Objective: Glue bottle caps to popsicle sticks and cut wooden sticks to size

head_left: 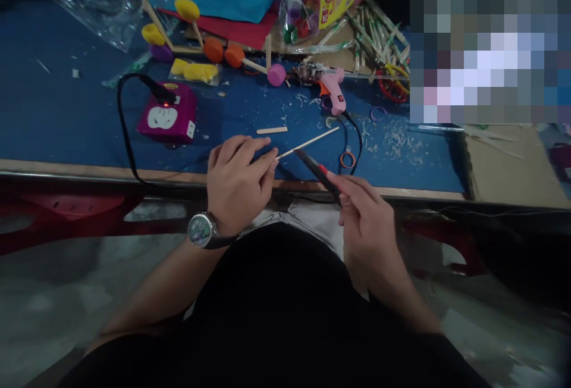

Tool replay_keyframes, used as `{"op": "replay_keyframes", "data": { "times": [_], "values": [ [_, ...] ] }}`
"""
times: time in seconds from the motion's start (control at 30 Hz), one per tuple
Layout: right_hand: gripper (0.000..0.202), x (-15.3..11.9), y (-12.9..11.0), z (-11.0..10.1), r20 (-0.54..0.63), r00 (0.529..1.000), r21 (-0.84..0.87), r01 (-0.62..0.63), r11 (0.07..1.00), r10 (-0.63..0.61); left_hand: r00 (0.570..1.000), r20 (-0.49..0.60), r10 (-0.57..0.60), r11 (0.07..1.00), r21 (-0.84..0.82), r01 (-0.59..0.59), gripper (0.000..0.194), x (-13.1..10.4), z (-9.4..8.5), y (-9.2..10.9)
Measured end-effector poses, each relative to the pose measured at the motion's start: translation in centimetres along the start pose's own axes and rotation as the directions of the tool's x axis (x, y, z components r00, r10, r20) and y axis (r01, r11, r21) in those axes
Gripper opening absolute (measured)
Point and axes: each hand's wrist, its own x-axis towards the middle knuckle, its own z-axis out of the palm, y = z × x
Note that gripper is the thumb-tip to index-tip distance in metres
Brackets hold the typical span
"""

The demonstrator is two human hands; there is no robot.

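My left hand [238, 181], with a watch on its wrist, pinches the near end of a thin wooden stick [317, 140] against the blue table. The stick points away to the right. In my right hand [366, 212] is a utility knife [325, 177] with a black and red handle. Its blade lies at about the middle of the stick; whether it cuts into the wood I cannot tell. Just beyond my left fingers lies a short piece of craft stick [272, 131] with one rounded end.
A pink glue gun [333, 91] lies beyond the stick, its cord running toward me. At left stands a purple power adapter [167, 115] with a plug in it. Joined sticks with coloured caps [213, 49], scissors [393, 85] and a cardboard piece [520, 168] lie around.
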Motion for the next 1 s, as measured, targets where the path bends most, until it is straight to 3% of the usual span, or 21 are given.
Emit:
{"op": "replay_keyframes", "data": {
  "times": [0.2,0.37,0.5,1.0],
  "values": [
    [0.046,0.7,-0.4,2.1,0.012,0.998,-0.08,0.065,0.995,-0.065,1.0,0.008,0.002,1.0,0.007,-0.002,0.034,-0.1,0.1,-0.1],
    [0.042,1.0,-0.9,2.4,0.028,0.997,-0.143,0.078,0.987,-0.075,0.996,-0.032,0.078,0.996,-0.043,-0.079,0.05,-1.3,-0.1,0.5],
    [0.042,1.0,-1.2,2.5,0.058,0.996,-0.18,0.072,0.981,-0.063,0.995,0.01,0.097,0.995,-0.038,-0.097,0.061,-2.6,0.2,1.1],
    [0.053,0.5,-2.6,3.2,0.037,0.994,-0.131,0.11,0.985,-0.106,0.996,0.022,0.081,0.996,-0.023,-0.081,0.061,-3.4,1.0,1.3]
  ]
}}
